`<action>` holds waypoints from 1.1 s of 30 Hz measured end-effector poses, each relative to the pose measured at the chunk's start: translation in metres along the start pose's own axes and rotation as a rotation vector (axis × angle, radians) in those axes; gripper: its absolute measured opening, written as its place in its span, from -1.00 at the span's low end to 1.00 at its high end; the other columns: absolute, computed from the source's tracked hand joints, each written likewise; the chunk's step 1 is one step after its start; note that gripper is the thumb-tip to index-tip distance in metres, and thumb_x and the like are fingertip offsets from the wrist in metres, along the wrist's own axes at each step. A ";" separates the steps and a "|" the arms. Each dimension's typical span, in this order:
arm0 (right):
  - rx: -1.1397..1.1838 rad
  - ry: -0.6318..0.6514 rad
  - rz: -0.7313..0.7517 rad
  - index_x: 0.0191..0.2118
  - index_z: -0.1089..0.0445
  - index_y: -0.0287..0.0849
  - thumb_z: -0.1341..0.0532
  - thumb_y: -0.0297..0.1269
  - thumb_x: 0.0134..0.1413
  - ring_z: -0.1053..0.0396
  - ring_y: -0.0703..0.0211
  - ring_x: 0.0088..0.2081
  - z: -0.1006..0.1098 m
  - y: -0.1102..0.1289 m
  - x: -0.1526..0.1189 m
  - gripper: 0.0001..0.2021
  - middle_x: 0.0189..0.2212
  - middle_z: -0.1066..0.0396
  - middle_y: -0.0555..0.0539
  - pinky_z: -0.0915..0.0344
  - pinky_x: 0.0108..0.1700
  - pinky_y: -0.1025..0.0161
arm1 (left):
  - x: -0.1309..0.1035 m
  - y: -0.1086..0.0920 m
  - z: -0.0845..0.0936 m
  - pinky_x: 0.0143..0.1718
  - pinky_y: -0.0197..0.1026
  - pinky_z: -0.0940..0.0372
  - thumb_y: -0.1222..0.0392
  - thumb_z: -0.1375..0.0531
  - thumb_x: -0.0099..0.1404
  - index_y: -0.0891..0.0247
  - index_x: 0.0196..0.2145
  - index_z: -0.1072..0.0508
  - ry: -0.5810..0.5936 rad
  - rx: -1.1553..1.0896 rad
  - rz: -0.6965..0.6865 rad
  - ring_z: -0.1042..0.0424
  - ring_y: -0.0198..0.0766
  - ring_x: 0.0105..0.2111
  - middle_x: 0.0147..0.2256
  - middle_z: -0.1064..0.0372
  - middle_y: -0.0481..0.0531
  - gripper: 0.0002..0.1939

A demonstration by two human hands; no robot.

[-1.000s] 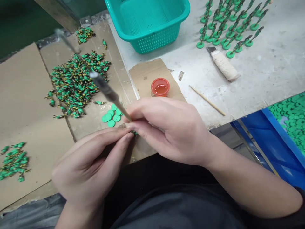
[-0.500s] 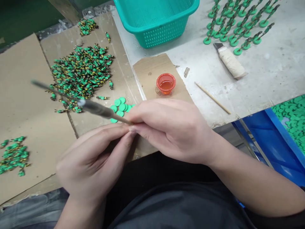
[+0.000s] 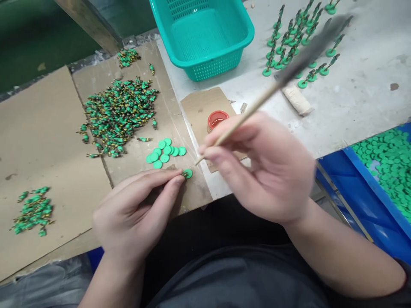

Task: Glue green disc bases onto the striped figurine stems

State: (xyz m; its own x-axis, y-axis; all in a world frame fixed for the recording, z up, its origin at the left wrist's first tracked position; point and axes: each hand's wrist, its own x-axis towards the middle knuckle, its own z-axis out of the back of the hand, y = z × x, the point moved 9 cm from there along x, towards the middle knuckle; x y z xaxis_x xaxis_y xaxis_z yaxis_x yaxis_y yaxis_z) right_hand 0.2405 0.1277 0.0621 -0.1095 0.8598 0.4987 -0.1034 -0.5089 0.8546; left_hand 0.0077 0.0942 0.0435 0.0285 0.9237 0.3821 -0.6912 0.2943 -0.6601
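My left hand (image 3: 135, 209) pinches a small figurine (image 3: 184, 174) between thumb and fingertips. The figurine has a round green base (image 3: 189, 173) at its end, and most of its body is hidden by my fingers. My right hand (image 3: 269, 175) grips a thin wooden stick (image 3: 239, 123), pointed at the lower end and with a dark, blurred thicker part at the upper end. The stick's tip is close to the green base, apart from it. Just beyond my left fingers lie several loose green discs (image 3: 167, 150) on the cardboard.
A red cup of liquid (image 3: 218, 115) stands partly behind my right hand. Green-and-black figurines (image 3: 115, 111) are heaped on cardboard at left, with a smaller pile (image 3: 34, 211) nearer. Beyond are a teal basket (image 3: 212, 64), standing figurines (image 3: 285, 51) and a wrapped-handle tool (image 3: 297, 100). A blue bin (image 3: 356, 179) holds green discs.
My right hand has moved right, away from my left fingertips. The stick has swung from pointing up-left to up-right, and the green base now shows. The whole view has shifted slightly.
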 end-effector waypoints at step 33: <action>0.247 -0.146 -0.394 -0.14 -0.62 -0.07 -0.54 0.20 0.42 -0.75 0.09 -0.26 0.037 -0.049 -0.037 -0.59 -0.28 -0.75 -0.10 -0.74 -0.15 0.22 | 0.016 -0.027 0.027 -0.58 -0.29 -0.35 -0.36 -0.62 0.27 0.18 -0.35 -0.79 0.230 -0.586 0.416 -0.42 -0.28 -0.58 -0.53 -0.54 0.07 -0.49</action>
State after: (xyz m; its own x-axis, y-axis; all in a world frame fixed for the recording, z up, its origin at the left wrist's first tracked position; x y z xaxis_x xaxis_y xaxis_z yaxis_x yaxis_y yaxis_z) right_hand 0.2857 0.1229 0.0071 0.0328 0.9909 0.1308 0.1302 -0.1340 0.9824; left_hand 0.0073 0.0946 0.0849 0.0438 0.9961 -0.0763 -0.1819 -0.0671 -0.9810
